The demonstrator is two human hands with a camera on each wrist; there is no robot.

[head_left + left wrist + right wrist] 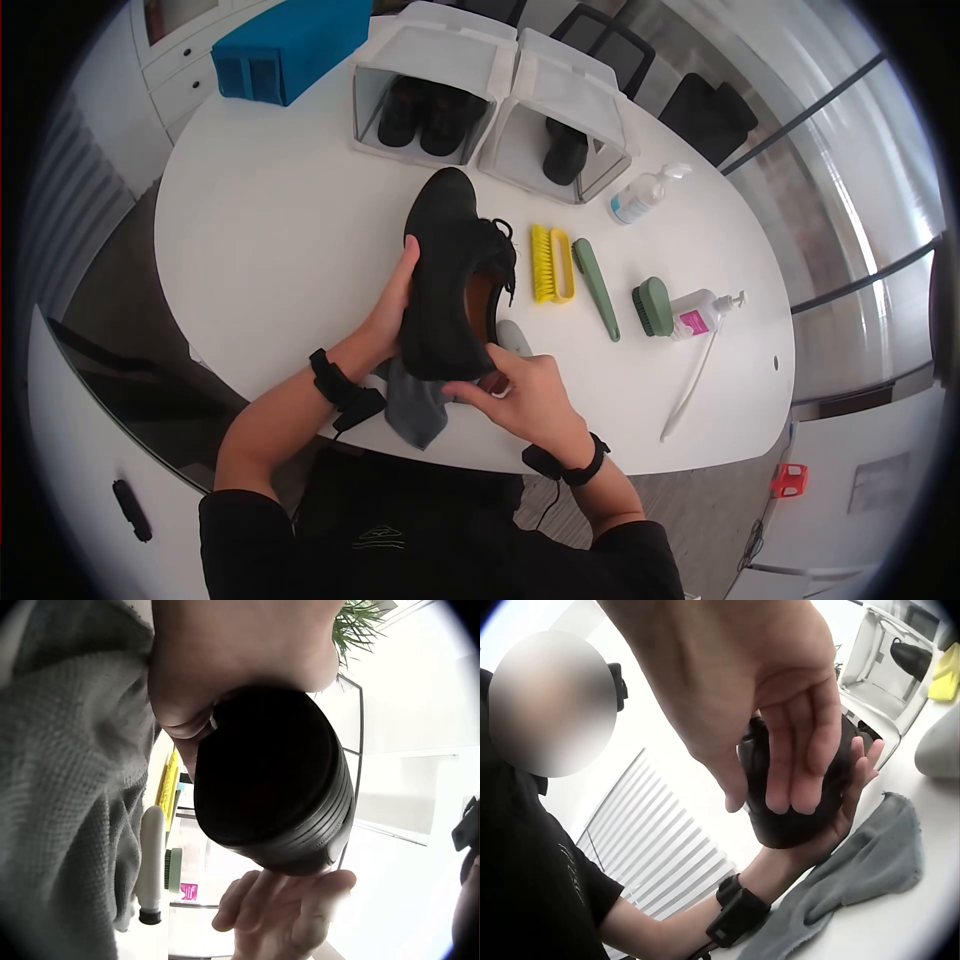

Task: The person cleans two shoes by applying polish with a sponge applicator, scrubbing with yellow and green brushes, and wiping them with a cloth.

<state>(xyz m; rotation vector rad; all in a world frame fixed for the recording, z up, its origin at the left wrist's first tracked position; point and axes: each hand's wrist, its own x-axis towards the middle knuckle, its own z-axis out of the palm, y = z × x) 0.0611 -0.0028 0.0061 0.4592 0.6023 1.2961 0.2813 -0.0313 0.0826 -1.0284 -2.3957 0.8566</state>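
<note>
A black lace-up shoe with a brown lining is held over the near edge of the white table, toe pointing away. My left hand grips it from the left side, and its fingertips show past the shoe's far side in the right wrist view. At the heel is my right hand, its fingers fairly straight across the heel in the right wrist view and the thumb apart from them. A grey cloth lies below the shoe. Just right of the heel, a pale grey rounded object is partly hidden.
Right of the shoe lie a yellow brush, a green long-handled brush and a green-backed brush. A pump bottle lies beyond; another bottle stands farther back. Two shoe boxes hold black shoes. A blue case sits back left.
</note>
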